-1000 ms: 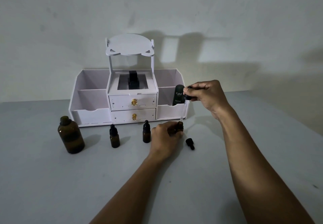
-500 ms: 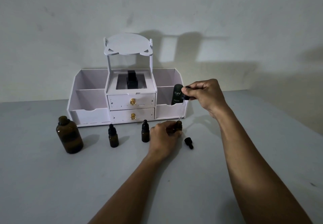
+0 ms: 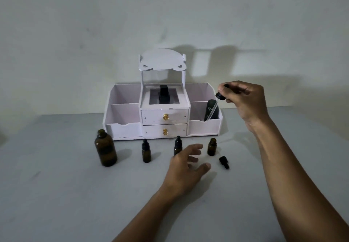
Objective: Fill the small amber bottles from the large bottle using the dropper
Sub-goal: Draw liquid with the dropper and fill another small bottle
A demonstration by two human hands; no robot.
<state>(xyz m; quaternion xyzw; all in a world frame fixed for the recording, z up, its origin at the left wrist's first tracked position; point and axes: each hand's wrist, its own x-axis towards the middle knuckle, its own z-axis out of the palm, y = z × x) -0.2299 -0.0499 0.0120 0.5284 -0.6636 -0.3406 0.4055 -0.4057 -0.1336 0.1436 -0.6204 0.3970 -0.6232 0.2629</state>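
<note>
Pinching the black bulb of the dropper (image 3: 217, 103) between thumb and fingertips, our right hand (image 3: 243, 100) hangs in the right of the frame, above the worktop (image 3: 56, 194) and in front of the white organizer (image 3: 164, 109); the glass tube slants down and to the left, its tip seen against a dark tube (image 3: 211, 110) that stands in the organizer's right front compartment. Our left hand (image 3: 186, 168) hovers low in the middle of the frame with its grip spread, fingers apart and holding nothing. Just right of its fingertips stands the open small amber bottle (image 3: 211, 146), upright, uncapped and apart from the hand. Its black cap (image 3: 224, 162) lies on its side on the worktop, a little to the lower right of it. Partly behind our left fingers stands a capped small bottle (image 3: 177, 146), and further left another capped small bottle (image 3: 146, 151), both upright. The large amber bottle (image 3: 105, 148) stands at the left end of the row, upright, with no cap on its mouth, well apart from both hands. A black bottle (image 3: 163, 94) sits in the organizer's middle compartment, above two drawers with gold knobs.
</note>
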